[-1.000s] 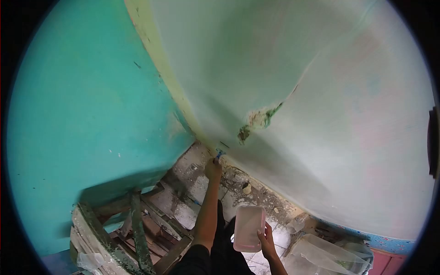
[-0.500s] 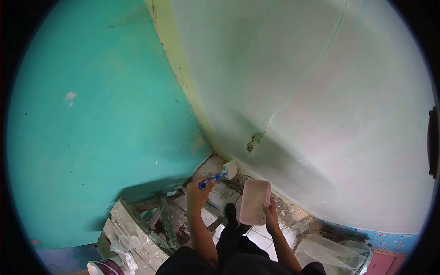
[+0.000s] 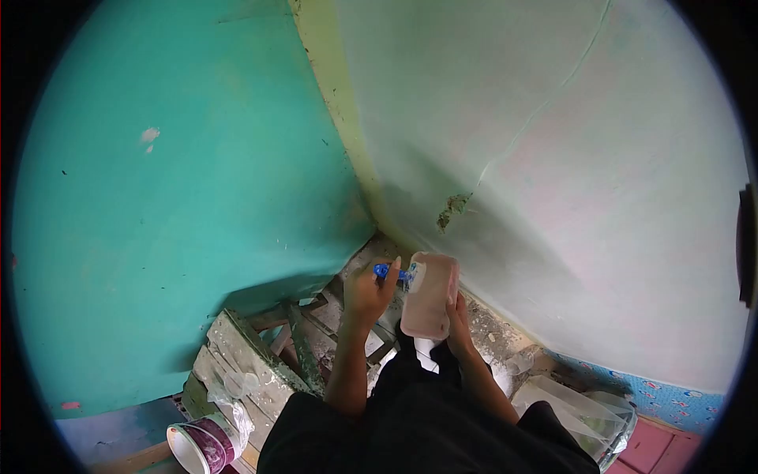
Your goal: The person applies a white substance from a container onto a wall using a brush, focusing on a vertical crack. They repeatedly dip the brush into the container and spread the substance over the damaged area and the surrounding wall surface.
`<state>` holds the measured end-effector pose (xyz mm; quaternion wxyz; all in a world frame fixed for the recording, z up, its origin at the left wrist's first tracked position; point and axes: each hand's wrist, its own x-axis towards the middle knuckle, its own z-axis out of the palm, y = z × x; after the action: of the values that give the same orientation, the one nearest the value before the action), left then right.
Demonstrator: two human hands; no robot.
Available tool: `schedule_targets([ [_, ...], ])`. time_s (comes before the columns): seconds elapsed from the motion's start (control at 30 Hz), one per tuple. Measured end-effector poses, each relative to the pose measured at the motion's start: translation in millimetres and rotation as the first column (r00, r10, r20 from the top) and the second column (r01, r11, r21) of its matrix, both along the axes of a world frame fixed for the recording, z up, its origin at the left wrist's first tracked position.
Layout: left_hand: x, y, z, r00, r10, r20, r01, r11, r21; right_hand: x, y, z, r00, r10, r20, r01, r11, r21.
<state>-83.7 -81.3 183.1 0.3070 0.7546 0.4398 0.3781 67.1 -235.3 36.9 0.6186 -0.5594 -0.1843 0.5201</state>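
My left hand [image 3: 371, 294] is closed round the blue handle of a brush [image 3: 388, 272]. The brush's pale head lies over the upper left part of a shallow pinkish container [image 3: 430, 304]. On the container's right side my right hand [image 3: 460, 320] grips its edge, with the fingers partly hidden beneath. Beyond the hands, a broken patch [image 3: 451, 212] shows at the lower end of a crack in the whitish wall [image 3: 489, 103].
A turquoise wall [image 3: 197, 174] meets the whitish one at a yellowish corner strip. Lower left are a paint-stained wooden structure [image 3: 241, 347] and a white-and-purple bucket [image 3: 207, 445]. A clear plastic box [image 3: 564, 407] stands lower right, near blue patterned wall covering [image 3: 655, 401].
The brush has moved from beside the container to over its upper left part. Both hands and the container sit higher in view, and the view has shifted, showing more of the bucket.
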Motion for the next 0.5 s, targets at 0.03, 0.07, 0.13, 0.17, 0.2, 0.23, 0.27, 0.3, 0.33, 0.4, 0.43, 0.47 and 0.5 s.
schedule_targets([
  [0.03,2,-2,3,0.999,-0.015,-0.034,0.016,0.999,0.029,-1,0,3,1.0,0.015,-0.021,-0.015,1.0,0.013],
  [0.07,4,-3,7,0.997,-0.028,-0.066,0.032,0.998,0.061,-1,3,7,0.999,0.032,-0.04,-0.031,0.999,0.03],
  [0.13,10,-4,13,0.998,-0.027,-0.049,0.032,0.996,0.088,5,10,13,0.997,0.068,-0.028,-0.066,0.996,0.055],
  [0.17,12,-4,16,0.998,-0.033,-0.046,0.037,0.994,0.102,7,11,11,0.997,0.08,-0.004,-0.079,0.995,0.059],
  [0.2,13,-6,17,0.997,-0.03,-0.072,0.039,0.992,0.117,5,11,14,0.996,0.087,0.017,-0.088,0.994,0.06],
  [0.23,17,-6,18,0.995,-0.03,-0.095,0.043,0.99,0.136,4,12,17,0.996,0.09,0.027,-0.091,0.994,0.06],
  [0.27,21,-3,20,0.993,-0.03,-0.111,0.048,0.986,0.16,6,13,22,0.995,0.091,0.044,-0.093,0.994,0.064],
  [0.3,25,-1,21,0.991,-0.026,-0.129,0.048,0.984,0.174,9,14,30,0.994,0.092,0.063,-0.096,0.993,0.065],
  [0.33,27,-1,20,0.989,-0.02,-0.148,0.048,0.982,0.182,10,14,39,0.993,0.091,0.07,-0.095,0.994,0.046],
  [0.4,31,-1,17,0.987,-0.022,-0.16,0.052,0.982,0.184,12,14,53,0.992,0.094,0.082,-0.095,0.995,0.007],
  [0.43,32,0,16,0.988,-0.03,-0.154,0.058,0.982,0.182,12,12,45,0.993,0.073,0.088,-0.076,0.997,0.024],
  [0.47,33,2,15,0.988,-0.038,-0.147,0.065,0.981,0.183,13,13,32,0.994,0.051,0.094,-0.055,0.997,0.044],
  [0.5,35,4,13,0.988,-0.047,-0.144,0.074,0.979,0.191,12,14,31,0.995,0.028,0.1,-0.034,0.998,0.062],
])
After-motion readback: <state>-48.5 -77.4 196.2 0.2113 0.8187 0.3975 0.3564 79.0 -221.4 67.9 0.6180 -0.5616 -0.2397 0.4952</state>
